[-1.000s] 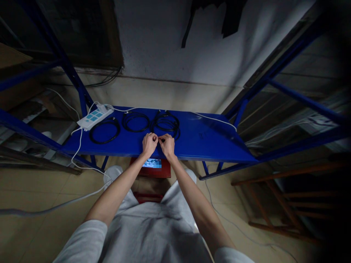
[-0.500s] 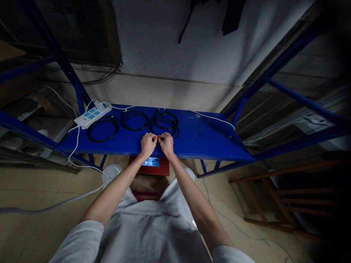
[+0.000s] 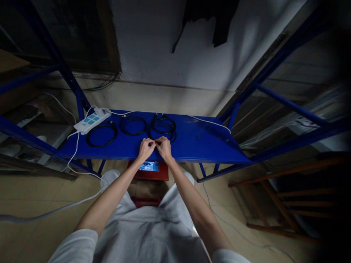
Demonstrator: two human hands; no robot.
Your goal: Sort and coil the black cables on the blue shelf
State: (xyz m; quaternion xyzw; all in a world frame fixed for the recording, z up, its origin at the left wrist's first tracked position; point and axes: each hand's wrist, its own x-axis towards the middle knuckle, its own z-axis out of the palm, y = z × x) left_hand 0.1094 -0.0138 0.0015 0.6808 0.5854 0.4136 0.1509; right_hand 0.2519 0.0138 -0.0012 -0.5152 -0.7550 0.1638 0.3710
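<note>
Shows blue across the shelf, black on three coiled cables, and white with pale-blue squares on the power strip at the shelf's left edge.

White power strip to my left, plug at its far end. Lit screen on red stool below me. Black cloth against wall ahead.

One camera here, head-worn, looks forward and down past a grey shirt. The blue shelf sits near, the wall far.
</note>
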